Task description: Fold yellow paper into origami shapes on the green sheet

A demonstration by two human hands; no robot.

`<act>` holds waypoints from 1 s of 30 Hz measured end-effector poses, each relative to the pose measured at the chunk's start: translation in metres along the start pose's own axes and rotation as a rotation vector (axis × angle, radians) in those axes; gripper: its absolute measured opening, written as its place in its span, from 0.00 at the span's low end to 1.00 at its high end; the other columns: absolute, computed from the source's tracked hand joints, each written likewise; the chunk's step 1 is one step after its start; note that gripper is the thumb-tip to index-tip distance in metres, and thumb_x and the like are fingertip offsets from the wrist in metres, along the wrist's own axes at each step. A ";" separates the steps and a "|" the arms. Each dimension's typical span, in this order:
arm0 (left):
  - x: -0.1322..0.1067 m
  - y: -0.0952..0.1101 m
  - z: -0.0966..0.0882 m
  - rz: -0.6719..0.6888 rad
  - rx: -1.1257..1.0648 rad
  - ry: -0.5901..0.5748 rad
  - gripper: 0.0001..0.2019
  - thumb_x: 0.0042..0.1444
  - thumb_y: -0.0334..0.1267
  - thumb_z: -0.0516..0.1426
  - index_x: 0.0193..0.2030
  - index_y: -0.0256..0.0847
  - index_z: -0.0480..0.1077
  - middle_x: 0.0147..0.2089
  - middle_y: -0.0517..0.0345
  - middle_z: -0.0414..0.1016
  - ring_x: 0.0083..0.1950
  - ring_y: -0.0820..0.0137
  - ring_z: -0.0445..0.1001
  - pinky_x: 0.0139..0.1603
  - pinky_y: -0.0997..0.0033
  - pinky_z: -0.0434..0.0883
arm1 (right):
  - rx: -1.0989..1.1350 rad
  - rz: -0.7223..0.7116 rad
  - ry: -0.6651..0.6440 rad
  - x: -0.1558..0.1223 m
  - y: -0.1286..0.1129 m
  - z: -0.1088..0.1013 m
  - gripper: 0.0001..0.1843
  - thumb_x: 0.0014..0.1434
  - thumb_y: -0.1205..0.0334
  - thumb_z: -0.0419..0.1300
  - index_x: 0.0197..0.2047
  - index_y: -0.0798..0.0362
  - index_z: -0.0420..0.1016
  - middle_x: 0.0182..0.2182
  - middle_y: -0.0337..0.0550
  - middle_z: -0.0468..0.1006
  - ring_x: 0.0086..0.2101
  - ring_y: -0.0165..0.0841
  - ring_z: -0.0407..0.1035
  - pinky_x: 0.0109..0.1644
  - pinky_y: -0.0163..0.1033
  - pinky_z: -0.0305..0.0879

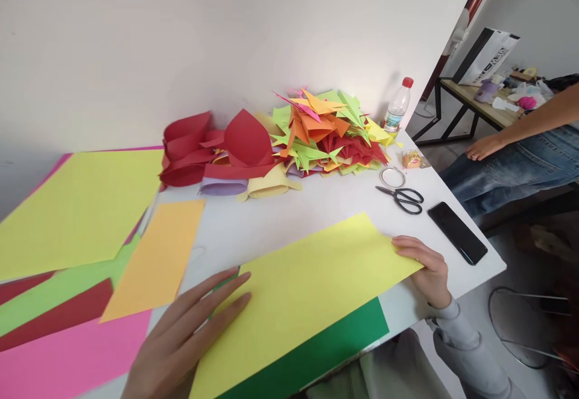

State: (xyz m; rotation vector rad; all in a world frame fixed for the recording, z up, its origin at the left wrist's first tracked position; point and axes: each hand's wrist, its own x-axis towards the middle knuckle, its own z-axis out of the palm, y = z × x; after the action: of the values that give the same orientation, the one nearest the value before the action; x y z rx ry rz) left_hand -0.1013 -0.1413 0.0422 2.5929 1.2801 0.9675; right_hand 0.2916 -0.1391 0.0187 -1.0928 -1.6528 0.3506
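A long yellow paper sheet (303, 284) lies over a green paper sheet (316, 351) at the front of the white table. My left hand (190, 326) rests on the yellow sheet's left end, fingers stretched out and slightly apart. At the opposite end, my right hand (423, 263) grips the yellow sheet's corner between thumb and fingers; the thumb is mostly hidden under the paper. An orange paper strip (156, 254) lies just beyond my left hand. Black-handled scissors (402, 199) and a black phone (458, 232) lie past my right hand.
Coloured sheets, including a large yellow one (85, 206) and a pink one (81, 357), cover the left side. Curled red paper shapes (248, 137) and a folded-paper pile (321, 134) stand along the wall. A bottle (398, 106) and tape roll (392, 177) sit behind the scissors. Another person (520, 152) stands at right.
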 end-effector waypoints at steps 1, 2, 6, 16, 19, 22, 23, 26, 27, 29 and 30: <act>0.008 0.001 -0.003 0.007 0.014 0.032 0.21 0.65 0.39 0.45 0.62 0.58 0.62 0.58 0.55 0.73 0.60 0.56 0.69 0.54 0.51 0.74 | -0.003 0.004 0.027 0.003 0.000 -0.001 0.06 0.61 0.66 0.60 0.41 0.47 0.77 0.41 0.48 0.81 0.44 0.43 0.75 0.45 0.53 0.75; 0.016 0.002 -0.005 0.016 0.027 0.065 0.21 0.65 0.39 0.45 0.62 0.58 0.62 0.58 0.56 0.73 0.59 0.56 0.70 0.54 0.50 0.74 | -0.008 0.006 0.057 0.006 0.000 -0.001 0.06 0.61 0.65 0.60 0.40 0.47 0.77 0.42 0.48 0.80 0.45 0.44 0.75 0.46 0.54 0.75; 0.042 0.007 -0.012 0.056 0.066 0.174 0.20 0.66 0.40 0.45 0.62 0.60 0.63 0.59 0.61 0.72 0.57 0.56 0.72 0.54 0.49 0.74 | -0.042 -0.010 0.206 0.017 -0.005 -0.004 0.05 0.59 0.65 0.62 0.40 0.47 0.77 0.44 0.48 0.80 0.47 0.47 0.74 0.50 0.59 0.72; 0.022 -0.043 0.034 0.071 -0.042 0.098 0.21 0.64 0.35 0.48 0.62 0.56 0.63 0.54 0.55 0.76 0.56 0.60 0.74 0.53 0.58 0.76 | -0.129 -0.077 0.010 0.012 0.019 0.002 0.03 0.61 0.62 0.60 0.37 0.47 0.76 0.41 0.48 0.81 0.40 0.42 0.73 0.38 0.50 0.73; 0.010 -0.062 0.051 0.106 -0.110 -0.024 0.20 0.62 0.33 0.50 0.59 0.54 0.67 0.54 0.56 0.77 0.53 0.64 0.77 0.52 0.68 0.76 | -0.130 -0.098 -0.178 0.005 0.036 0.006 0.03 0.61 0.63 0.60 0.39 0.47 0.75 0.43 0.48 0.80 0.46 0.41 0.72 0.44 0.49 0.74; 0.003 -0.071 0.058 0.100 -0.113 -0.072 0.20 0.59 0.33 0.52 0.56 0.53 0.69 0.54 0.57 0.78 0.50 0.67 0.78 0.51 0.75 0.75 | -0.227 -0.114 -0.360 0.005 0.046 0.005 0.15 0.62 0.69 0.56 0.52 0.49 0.72 0.51 0.48 0.77 0.56 0.40 0.66 0.55 0.50 0.70; 0.002 -0.073 0.059 0.091 -0.112 -0.077 0.20 0.58 0.32 0.52 0.56 0.53 0.70 0.53 0.58 0.78 0.50 0.68 0.79 0.52 0.76 0.75 | -0.269 -0.115 -0.429 0.007 0.049 0.005 0.19 0.63 0.72 0.54 0.56 0.50 0.70 0.54 0.48 0.75 0.59 0.39 0.62 0.58 0.50 0.68; 0.001 -0.078 0.061 0.076 -0.112 -0.112 0.20 0.57 0.31 0.53 0.55 0.52 0.70 0.55 0.59 0.77 0.51 0.69 0.78 0.53 0.76 0.73 | -0.350 -0.110 -0.636 0.018 0.053 0.004 0.26 0.62 0.77 0.48 0.61 0.50 0.66 0.60 0.46 0.69 0.64 0.37 0.53 0.65 0.52 0.58; 0.000 -0.081 0.062 0.071 -0.109 -0.133 0.20 0.57 0.31 0.53 0.56 0.52 0.70 0.56 0.59 0.76 0.52 0.69 0.77 0.54 0.76 0.72 | -0.360 -0.102 -0.693 0.022 0.054 0.004 0.26 0.62 0.76 0.48 0.60 0.49 0.67 0.60 0.46 0.69 0.65 0.37 0.51 0.66 0.53 0.56; 0.000 -0.087 0.064 0.067 -0.103 -0.179 0.20 0.57 0.32 0.53 0.56 0.51 0.71 0.57 0.59 0.75 0.53 0.69 0.76 0.55 0.76 0.71 | -0.349 -0.058 -0.770 0.029 0.058 0.004 0.24 0.62 0.75 0.49 0.57 0.48 0.71 0.59 0.45 0.70 0.65 0.38 0.52 0.66 0.55 0.52; 0.001 -0.090 0.065 0.065 -0.105 -0.193 0.19 0.57 0.33 0.53 0.55 0.51 0.71 0.58 0.60 0.74 0.54 0.69 0.76 0.55 0.76 0.71 | -0.333 -0.023 -0.784 0.032 0.059 0.004 0.22 0.63 0.74 0.50 0.55 0.47 0.74 0.58 0.45 0.71 0.64 0.39 0.53 0.66 0.55 0.51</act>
State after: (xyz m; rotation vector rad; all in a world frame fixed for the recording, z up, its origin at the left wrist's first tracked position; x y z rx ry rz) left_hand -0.1251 -0.0706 -0.0402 2.5868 1.0755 0.7491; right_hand 0.3161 -0.0803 -0.0046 -1.2642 -2.4813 0.5464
